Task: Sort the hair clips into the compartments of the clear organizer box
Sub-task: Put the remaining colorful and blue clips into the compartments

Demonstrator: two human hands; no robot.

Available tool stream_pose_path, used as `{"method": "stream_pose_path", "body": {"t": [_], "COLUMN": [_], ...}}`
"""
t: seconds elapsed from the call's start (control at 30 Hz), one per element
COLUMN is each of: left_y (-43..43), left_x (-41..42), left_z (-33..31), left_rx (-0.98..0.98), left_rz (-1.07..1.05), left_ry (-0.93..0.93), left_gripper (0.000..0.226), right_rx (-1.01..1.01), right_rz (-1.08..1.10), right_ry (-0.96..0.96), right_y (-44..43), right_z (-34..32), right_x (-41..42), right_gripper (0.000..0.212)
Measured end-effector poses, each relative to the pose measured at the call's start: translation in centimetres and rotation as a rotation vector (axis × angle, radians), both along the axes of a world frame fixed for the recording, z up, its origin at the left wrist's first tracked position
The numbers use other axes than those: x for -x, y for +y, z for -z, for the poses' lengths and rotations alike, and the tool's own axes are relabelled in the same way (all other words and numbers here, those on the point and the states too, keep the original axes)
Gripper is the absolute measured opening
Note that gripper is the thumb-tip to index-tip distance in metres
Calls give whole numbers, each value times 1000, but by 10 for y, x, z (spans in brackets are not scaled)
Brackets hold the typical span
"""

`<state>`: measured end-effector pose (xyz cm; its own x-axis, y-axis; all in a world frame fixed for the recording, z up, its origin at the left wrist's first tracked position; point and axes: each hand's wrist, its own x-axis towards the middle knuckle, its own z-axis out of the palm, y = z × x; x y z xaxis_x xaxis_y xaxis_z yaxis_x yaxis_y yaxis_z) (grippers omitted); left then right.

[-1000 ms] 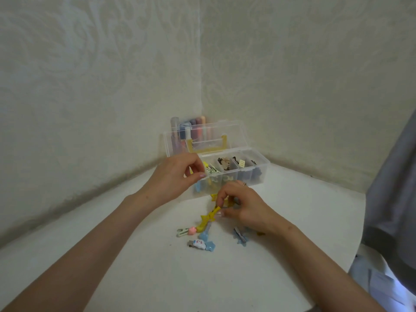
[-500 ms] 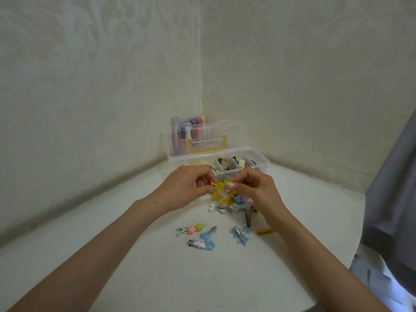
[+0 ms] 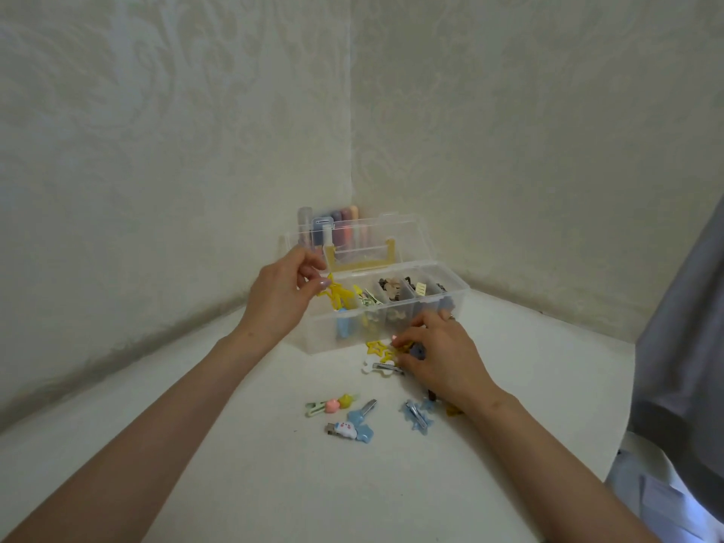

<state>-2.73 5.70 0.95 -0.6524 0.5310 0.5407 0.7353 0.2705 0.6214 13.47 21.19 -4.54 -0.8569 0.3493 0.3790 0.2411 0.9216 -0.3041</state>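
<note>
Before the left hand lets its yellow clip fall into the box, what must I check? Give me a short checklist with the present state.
1. The left hand grips the yellow clip: ok.
2. Clip above the organizer box, left end compartment: ok.
3. The lid is open: ok.
4. Free room in that compartment: cannot tell.
5. The right hand is away from the box opening, at the loose clips: ok.

The right grip [image 3: 438, 358] wears a thin ring [image 3: 451, 317]; the left grip's [image 3: 280, 299] thumbnail shows pale glossy polish.
</note>
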Motion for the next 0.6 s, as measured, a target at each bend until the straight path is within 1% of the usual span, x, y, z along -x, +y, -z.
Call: {"method": "stream_pose_path", "body": {"t": [0.07, 0.2, 0.37, 0.5, 0.6], "left_y": [5, 20, 38, 43, 42], "left_x": [6, 15, 19, 19, 19], "left_z": [-4, -9, -9, -5, -2], "left_rx": [17, 91, 303, 435, 447], "left_rz": [-22, 7, 21, 35, 24], "left_ry": [7, -11, -35, -34, -12], "left_gripper": [13, 11, 6, 8, 9], "right_rx": [32, 93, 209, 363, 436], "right_rz": [-5, -35, -38, -35, -29], "right_ry": [1, -4, 20, 80, 121], "right_y": [-1, -1, -3, -3, -2], "right_z": [0, -1, -3, -4, -5], "right_x": [1, -1, -1, -1, -1], "right_gripper": [22, 18, 8, 12, 12]}}
